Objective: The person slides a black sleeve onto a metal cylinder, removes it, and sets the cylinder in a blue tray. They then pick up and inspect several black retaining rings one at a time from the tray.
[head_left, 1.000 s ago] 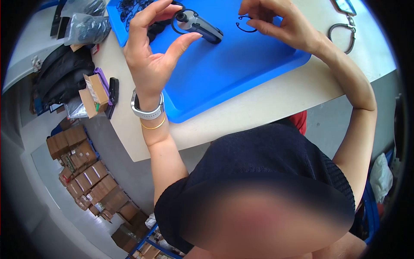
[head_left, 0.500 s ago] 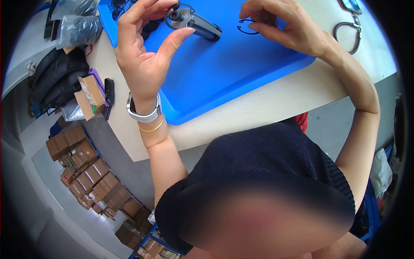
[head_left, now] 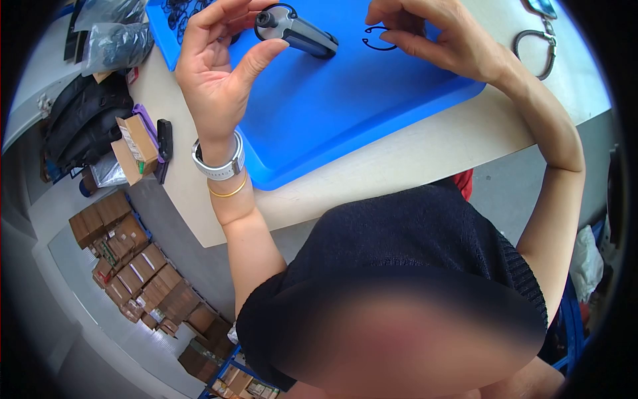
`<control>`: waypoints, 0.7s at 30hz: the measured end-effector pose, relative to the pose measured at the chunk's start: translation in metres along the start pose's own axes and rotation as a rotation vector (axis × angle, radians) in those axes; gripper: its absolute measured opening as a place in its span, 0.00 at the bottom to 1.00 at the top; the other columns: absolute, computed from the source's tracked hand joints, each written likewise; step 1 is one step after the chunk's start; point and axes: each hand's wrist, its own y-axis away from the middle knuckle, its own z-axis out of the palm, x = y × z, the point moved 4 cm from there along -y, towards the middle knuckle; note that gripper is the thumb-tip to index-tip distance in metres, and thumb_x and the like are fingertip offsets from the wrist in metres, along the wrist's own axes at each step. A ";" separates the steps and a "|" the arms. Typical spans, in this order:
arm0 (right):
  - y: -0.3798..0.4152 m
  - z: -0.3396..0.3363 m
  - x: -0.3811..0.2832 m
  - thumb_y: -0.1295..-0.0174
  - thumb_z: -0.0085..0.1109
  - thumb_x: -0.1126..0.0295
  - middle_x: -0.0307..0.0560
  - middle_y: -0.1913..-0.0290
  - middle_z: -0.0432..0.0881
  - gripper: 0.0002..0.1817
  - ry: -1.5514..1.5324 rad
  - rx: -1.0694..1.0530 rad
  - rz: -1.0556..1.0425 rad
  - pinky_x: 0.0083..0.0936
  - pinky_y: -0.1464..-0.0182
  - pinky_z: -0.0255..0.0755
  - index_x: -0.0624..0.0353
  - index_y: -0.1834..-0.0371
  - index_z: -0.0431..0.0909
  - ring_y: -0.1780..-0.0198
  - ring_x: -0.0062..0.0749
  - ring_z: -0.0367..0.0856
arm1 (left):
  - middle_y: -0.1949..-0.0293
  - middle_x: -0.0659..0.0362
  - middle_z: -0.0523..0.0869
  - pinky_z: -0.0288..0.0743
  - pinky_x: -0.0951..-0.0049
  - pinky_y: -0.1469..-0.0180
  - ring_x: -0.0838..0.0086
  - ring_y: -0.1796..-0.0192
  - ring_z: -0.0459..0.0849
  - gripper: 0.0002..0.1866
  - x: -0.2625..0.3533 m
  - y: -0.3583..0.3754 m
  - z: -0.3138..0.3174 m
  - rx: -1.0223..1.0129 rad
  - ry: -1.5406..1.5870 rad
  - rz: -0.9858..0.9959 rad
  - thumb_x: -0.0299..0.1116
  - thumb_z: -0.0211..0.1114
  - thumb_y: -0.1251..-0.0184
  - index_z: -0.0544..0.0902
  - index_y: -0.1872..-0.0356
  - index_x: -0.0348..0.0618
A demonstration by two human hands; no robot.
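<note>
A grey metal cylindrical part with a dark far end stands tilted over the blue tray. Around its near end is a thin black ring. My left hand is at this end, fingertips above and thumb below, closed on the part; the fingertips are partly cut off by the frame's top edge. Between the thumb and fingers of my right hand is a black open C-shaped ring, its gap facing left. The rest of that hand's grip is partly hidden.
Black rings lie in a blue tray section at the upper left. A corded strap and a phone-like object are on the table at right. An open carton sits at the left edge, near a black backpack.
The black ring on the grey part now sits closer against its near end. My left hand and the part have shifted slightly left and up in view. My right hand has barely moved.
</note>
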 end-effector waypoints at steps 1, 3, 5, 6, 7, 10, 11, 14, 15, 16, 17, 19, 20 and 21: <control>0.000 0.000 0.000 0.33 0.65 0.78 0.41 0.70 0.82 0.12 -0.005 -0.005 0.005 0.24 0.68 0.76 0.62 0.48 0.79 0.71 0.25 0.82 | 0.40 0.41 0.85 0.72 0.63 0.28 0.62 0.37 0.84 0.32 0.000 0.000 0.000 0.000 0.001 -0.001 0.21 0.77 0.38 0.74 0.33 0.32; 0.000 0.000 0.000 0.33 0.65 0.78 0.41 0.70 0.82 0.12 -0.010 -0.010 0.011 0.24 0.68 0.76 0.62 0.48 0.79 0.71 0.25 0.82 | 0.40 0.40 0.85 0.72 0.64 0.28 0.62 0.36 0.84 0.31 0.002 0.000 0.000 -0.004 -0.032 0.002 0.21 0.77 0.38 0.74 0.34 0.32; 0.000 0.000 0.000 0.33 0.65 0.78 0.41 0.70 0.82 0.12 -0.022 -0.012 0.001 0.24 0.67 0.76 0.62 0.48 0.79 0.71 0.24 0.82 | 0.40 0.41 0.85 0.72 0.65 0.28 0.62 0.36 0.84 0.31 0.005 0.000 0.001 -0.001 -0.056 0.007 0.21 0.77 0.38 0.74 0.34 0.32; 0.000 0.000 0.001 0.33 0.65 0.78 0.41 0.70 0.82 0.12 -0.022 -0.012 0.002 0.24 0.67 0.76 0.62 0.48 0.79 0.71 0.24 0.82 | 0.40 0.41 0.85 0.72 0.65 0.28 0.62 0.36 0.84 0.31 0.007 -0.001 0.002 0.003 -0.082 0.013 0.21 0.77 0.38 0.75 0.34 0.33; 0.000 0.001 0.002 0.33 0.65 0.78 0.41 0.70 0.82 0.12 -0.024 -0.007 0.003 0.24 0.67 0.76 0.62 0.48 0.79 0.71 0.24 0.81 | 0.40 0.41 0.85 0.72 0.65 0.28 0.62 0.36 0.84 0.31 0.007 0.000 0.002 0.002 -0.081 0.013 0.21 0.77 0.38 0.75 0.34 0.33; -0.001 0.001 0.003 0.32 0.65 0.77 0.40 0.70 0.82 0.12 -0.026 -0.009 0.004 0.24 0.67 0.76 0.62 0.48 0.79 0.71 0.24 0.81 | 0.40 0.41 0.85 0.71 0.65 0.28 0.62 0.36 0.84 0.31 0.008 0.000 0.001 0.020 -0.073 -0.027 0.20 0.77 0.38 0.75 0.34 0.33; -0.001 0.001 0.003 0.32 0.65 0.77 0.40 0.69 0.82 0.12 -0.026 -0.016 0.004 0.24 0.67 0.76 0.62 0.47 0.79 0.71 0.24 0.81 | 0.40 0.41 0.85 0.71 0.65 0.28 0.62 0.36 0.84 0.31 0.009 -0.001 0.001 0.020 -0.071 -0.042 0.20 0.76 0.37 0.75 0.34 0.33; 0.000 0.001 0.003 0.32 0.65 0.77 0.40 0.69 0.82 0.12 -0.032 -0.007 -0.004 0.24 0.67 0.76 0.62 0.47 0.79 0.71 0.24 0.81 | 0.39 0.40 0.85 0.71 0.65 0.28 0.63 0.36 0.84 0.31 0.007 0.000 -0.001 0.000 -0.088 -0.052 0.20 0.76 0.37 0.74 0.33 0.33; 0.000 0.002 0.004 0.32 0.65 0.77 0.40 0.69 0.82 0.12 -0.031 -0.007 -0.004 0.24 0.67 0.76 0.62 0.47 0.79 0.71 0.24 0.81 | 0.39 0.40 0.84 0.71 0.65 0.28 0.63 0.36 0.84 0.31 0.007 0.000 -0.001 -0.020 -0.106 -0.047 0.20 0.77 0.38 0.74 0.33 0.33; -0.001 0.002 0.005 0.32 0.65 0.77 0.40 0.69 0.82 0.12 -0.049 -0.006 -0.013 0.23 0.67 0.76 0.62 0.48 0.79 0.71 0.23 0.81 | 0.39 0.40 0.84 0.71 0.65 0.28 0.63 0.36 0.84 0.31 0.007 -0.001 0.000 -0.019 -0.106 -0.046 0.20 0.77 0.38 0.74 0.33 0.33; -0.001 0.002 0.006 0.32 0.65 0.77 0.40 0.69 0.82 0.12 -0.067 -0.006 -0.023 0.23 0.67 0.76 0.62 0.48 0.79 0.71 0.23 0.81 | 0.39 0.41 0.84 0.73 0.65 0.29 0.62 0.36 0.84 0.32 0.008 -0.003 0.003 -0.014 -0.099 -0.016 0.20 0.78 0.39 0.74 0.34 0.32; -0.001 0.000 0.004 0.32 0.65 0.77 0.40 0.69 0.82 0.11 -0.059 -0.005 0.005 0.21 0.67 0.76 0.62 0.48 0.79 0.70 0.21 0.81 | 0.39 0.41 0.84 0.74 0.64 0.30 0.62 0.37 0.84 0.33 0.013 -0.004 0.007 -0.009 -0.092 0.014 0.19 0.78 0.41 0.74 0.34 0.32; -0.001 -0.001 0.004 0.31 0.65 0.76 0.39 0.69 0.82 0.11 -0.051 -0.003 0.034 0.20 0.67 0.75 0.62 0.48 0.79 0.70 0.20 0.81 | 0.39 0.42 0.84 0.75 0.64 0.31 0.62 0.38 0.83 0.34 0.022 -0.002 0.006 0.064 -0.180 0.090 0.19 0.79 0.42 0.74 0.34 0.31; -0.001 0.000 0.005 0.31 0.65 0.76 0.39 0.69 0.82 0.11 -0.051 -0.003 0.041 0.20 0.67 0.75 0.62 0.48 0.79 0.70 0.20 0.81 | 0.40 0.42 0.84 0.76 0.64 0.33 0.62 0.39 0.83 0.34 0.027 -0.002 0.007 0.136 -0.264 0.164 0.18 0.80 0.43 0.74 0.35 0.30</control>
